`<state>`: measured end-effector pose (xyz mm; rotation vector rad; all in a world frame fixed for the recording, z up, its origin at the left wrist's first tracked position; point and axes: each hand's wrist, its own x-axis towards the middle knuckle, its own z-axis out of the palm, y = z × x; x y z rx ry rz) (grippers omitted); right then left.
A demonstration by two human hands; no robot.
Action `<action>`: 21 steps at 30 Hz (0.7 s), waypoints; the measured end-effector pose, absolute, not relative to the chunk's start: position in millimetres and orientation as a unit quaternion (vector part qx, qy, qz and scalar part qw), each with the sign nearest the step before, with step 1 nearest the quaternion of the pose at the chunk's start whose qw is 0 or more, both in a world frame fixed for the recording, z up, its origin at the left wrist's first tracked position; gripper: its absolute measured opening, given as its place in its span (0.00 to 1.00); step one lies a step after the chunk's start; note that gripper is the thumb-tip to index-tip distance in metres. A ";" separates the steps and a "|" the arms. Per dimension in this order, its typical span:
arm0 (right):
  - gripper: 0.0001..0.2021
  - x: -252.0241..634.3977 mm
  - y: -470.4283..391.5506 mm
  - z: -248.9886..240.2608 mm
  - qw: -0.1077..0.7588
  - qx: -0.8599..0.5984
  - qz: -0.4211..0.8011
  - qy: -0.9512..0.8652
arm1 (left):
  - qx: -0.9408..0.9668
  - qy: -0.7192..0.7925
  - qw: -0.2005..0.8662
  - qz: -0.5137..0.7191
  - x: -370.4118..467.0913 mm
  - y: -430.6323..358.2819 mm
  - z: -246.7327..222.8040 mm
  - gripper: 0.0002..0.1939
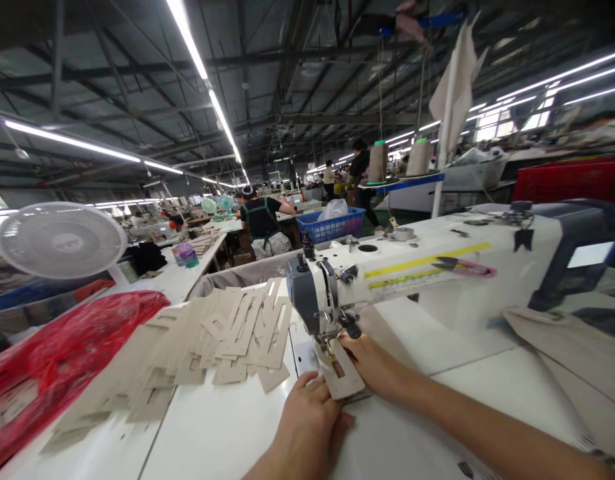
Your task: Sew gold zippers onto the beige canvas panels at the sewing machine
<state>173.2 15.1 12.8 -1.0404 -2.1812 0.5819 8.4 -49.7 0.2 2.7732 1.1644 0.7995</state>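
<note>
Fabric piece: a beige one with a cut-out slot lies under the needle of the sewing machine, just right of the frame's lower center.
Left hand: lower center, palm down, fingers loosely spread and slightly bent, fingertips at the left edge of that piece.
Right hand: right of the needle, beside the piece's right edge; its fingertips are partly hidden by the machine, so I cannot tell whether they grip.
Pile: similar beige pieces lie overlapped on the white counter, left of the machine.
Machine top: yellow tape along its side, with pink-handled snips resting against it.
Thread: two cones on a stand, upper right.
Left side: a red plastic bag, with a white fan above it.
Middle distance: a person in a black top, near a blue basket at the frame's center.
</note>
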 end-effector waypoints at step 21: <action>0.09 168.7 25.8 6.6 0.234 -0.572 0.072 -0.783 | 0.906 0.368 0.015 0.207 12.1 -56.8 17.1 0.08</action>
